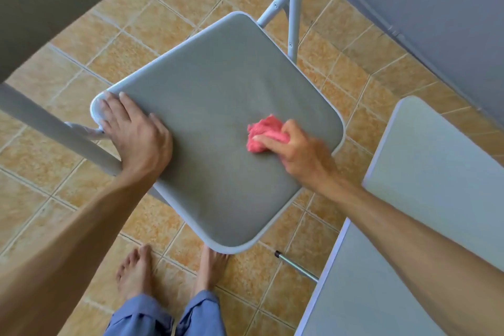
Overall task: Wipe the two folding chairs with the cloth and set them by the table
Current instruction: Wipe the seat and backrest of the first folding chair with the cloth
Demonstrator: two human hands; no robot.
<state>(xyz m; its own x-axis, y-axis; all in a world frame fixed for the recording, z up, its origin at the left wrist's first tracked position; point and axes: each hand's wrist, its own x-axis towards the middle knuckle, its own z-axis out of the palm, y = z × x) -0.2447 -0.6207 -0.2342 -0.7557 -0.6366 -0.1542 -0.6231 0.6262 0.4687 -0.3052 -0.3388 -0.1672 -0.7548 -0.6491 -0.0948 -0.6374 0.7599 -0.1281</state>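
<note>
Right hand grips the bunched pink cloth on the chair seat, right of centre; most of the seat lies to its left, where the flat left hand braces the corner.

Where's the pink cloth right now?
In the head view, right of centre: the pink cloth is bunched in the right hand, on the grey chair seat near its right edge, across from the left hand on the seat's left corner.

Home setting, tiled room or patio: tan floor tiles, bare feet, light folding chair.
</note>
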